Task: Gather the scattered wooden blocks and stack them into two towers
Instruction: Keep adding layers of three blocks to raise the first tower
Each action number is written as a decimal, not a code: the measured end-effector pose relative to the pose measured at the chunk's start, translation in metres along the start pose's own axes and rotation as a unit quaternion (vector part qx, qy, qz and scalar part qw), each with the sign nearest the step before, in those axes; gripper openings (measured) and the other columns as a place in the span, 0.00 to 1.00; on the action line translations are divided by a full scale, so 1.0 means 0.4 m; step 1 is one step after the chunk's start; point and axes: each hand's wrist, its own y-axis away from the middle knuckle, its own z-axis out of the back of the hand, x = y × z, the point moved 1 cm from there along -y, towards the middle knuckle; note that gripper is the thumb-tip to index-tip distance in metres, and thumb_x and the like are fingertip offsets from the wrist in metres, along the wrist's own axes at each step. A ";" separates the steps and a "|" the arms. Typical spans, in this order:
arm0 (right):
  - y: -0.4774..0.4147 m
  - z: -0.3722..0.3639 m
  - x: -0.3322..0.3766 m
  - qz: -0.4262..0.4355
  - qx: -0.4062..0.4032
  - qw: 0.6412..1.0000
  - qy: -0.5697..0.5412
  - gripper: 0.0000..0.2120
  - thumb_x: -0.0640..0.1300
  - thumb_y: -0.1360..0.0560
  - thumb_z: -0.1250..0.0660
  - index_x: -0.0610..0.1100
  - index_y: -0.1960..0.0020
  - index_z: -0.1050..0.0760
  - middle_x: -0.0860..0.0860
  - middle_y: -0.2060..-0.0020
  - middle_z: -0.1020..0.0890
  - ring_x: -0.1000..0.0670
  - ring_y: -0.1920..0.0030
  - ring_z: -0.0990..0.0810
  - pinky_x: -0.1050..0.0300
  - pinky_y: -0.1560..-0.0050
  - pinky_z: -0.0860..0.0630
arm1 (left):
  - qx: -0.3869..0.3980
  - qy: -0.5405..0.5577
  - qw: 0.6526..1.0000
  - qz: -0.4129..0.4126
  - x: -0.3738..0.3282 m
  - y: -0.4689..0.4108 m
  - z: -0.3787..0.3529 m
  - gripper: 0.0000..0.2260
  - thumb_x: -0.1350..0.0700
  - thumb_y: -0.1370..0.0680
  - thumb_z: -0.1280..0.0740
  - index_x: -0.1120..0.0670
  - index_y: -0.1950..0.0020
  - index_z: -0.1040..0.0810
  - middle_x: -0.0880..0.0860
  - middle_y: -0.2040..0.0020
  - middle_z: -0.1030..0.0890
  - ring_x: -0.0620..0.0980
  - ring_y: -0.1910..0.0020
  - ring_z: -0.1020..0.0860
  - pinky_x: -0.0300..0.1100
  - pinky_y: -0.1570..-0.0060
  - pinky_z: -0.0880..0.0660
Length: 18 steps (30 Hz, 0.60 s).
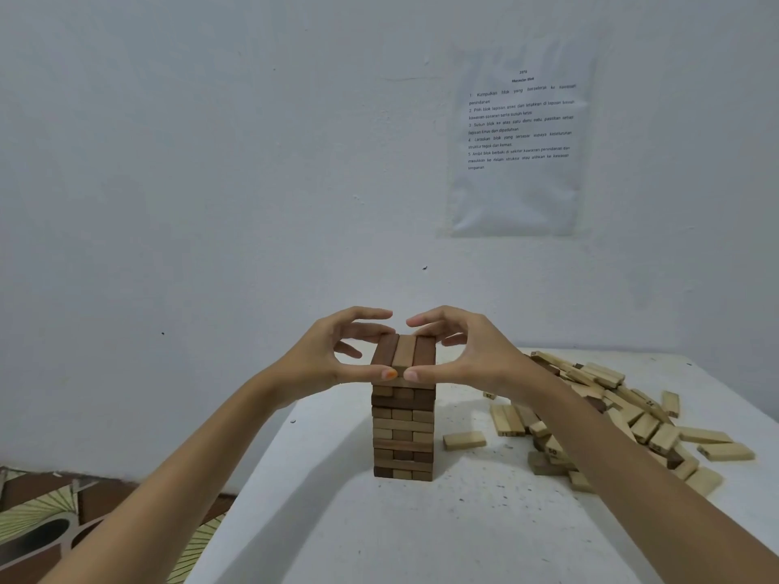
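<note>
One tower of wooden blocks (403,432) stands in the middle of the white table (379,533), several layers high, mixing dark and pale wood. Its top layer (404,350) is three blocks side by side, dark, pale, dark. My left hand (337,351) and my right hand (468,351) close around that top layer from either side. Both thumbs press its near end face and the fingers curl over its far end. A pile of loose pale blocks (624,415) lies scattered to the right of the tower, partly behind my right forearm.
A single loose block (464,440) lies between the tower and the pile. A printed sheet (520,137) hangs on the white wall behind. The table's left edge drops to a patterned floor (50,524) at the lower left.
</note>
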 end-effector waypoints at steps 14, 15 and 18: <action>0.010 -0.028 -0.016 -0.005 0.009 1.000 -0.010 0.33 0.55 0.36 0.21 0.60 0.34 0.31 0.59 0.45 0.22 0.62 0.44 0.24 0.62 0.40 0.29 | 0.008 0.008 1.000 -0.001 0.008 -0.005 -0.005 0.32 0.50 0.36 0.23 0.45 0.34 0.28 0.44 0.39 0.21 0.41 0.40 0.23 0.40 0.45 0.23; 0.010 -0.029 -0.016 -0.006 0.006 1.000 -0.011 0.34 0.55 0.36 0.22 0.60 0.34 0.31 0.59 0.45 0.22 0.62 0.44 0.24 0.61 0.40 0.29 | 0.006 0.005 1.000 -0.002 0.009 -0.004 -0.005 0.32 0.50 0.36 0.23 0.45 0.34 0.28 0.45 0.38 0.21 0.41 0.40 0.23 0.40 0.45 0.23; 0.012 -0.031 -0.016 -0.007 0.001 1.000 -0.013 0.34 0.56 0.36 0.22 0.60 0.33 0.32 0.58 0.44 0.22 0.62 0.43 0.25 0.60 0.40 0.29 | 0.001 0.001 1.000 -0.003 0.008 -0.003 -0.005 0.31 0.52 0.35 0.23 0.46 0.33 0.28 0.45 0.39 0.21 0.42 0.40 0.24 0.41 0.45 0.23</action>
